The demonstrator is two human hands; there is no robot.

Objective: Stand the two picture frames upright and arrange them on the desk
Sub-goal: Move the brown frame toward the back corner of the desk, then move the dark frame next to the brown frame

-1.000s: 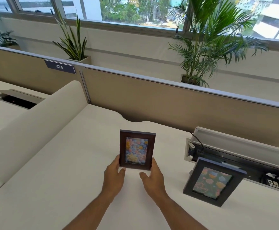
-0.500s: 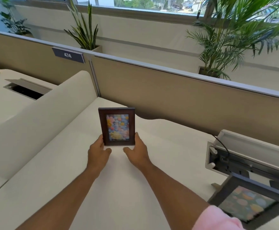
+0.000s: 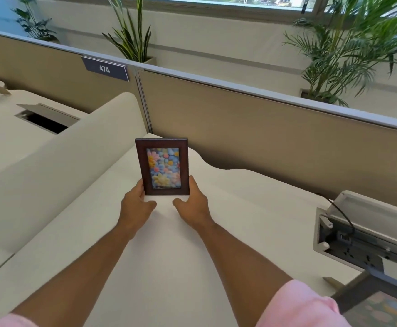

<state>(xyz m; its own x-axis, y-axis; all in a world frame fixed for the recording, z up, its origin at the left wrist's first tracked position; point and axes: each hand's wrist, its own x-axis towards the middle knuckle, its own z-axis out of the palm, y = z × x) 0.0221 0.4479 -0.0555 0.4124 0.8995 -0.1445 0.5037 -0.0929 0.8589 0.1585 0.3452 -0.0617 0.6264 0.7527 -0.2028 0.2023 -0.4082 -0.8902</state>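
While both hands steady it: the brown picture frame (image 3: 163, 166) stands upright on the pale surface (image 3: 173, 263), toward the far left corner, near the tan partition (image 3: 263, 128).
Left hand (image 3: 135, 205): curled against the frame's lower left edge, fingers touching the wood, thumb out in front; a light bracing hold, not a full wrap.
Right hand (image 3: 191, 204): mirrored at the lower right edge, fingers along the side, thumb free in front.
Frame's footing: its bottom edge looks to meet the surface; any rear stand is hidden behind it.
Second frame: the dark frame (image 3: 379, 300) sits well apart at the near right corner, cut by the picture's edge, leaning back beside the open cable box (image 3: 362, 234).
Step in hand: placing the first frame, I'd judge; close to done.
Next move: probably easing both hands away slowly, watching whether it tips, then squaring it to face the seat.
Risk: letting go before the prop bears could drop it flat.
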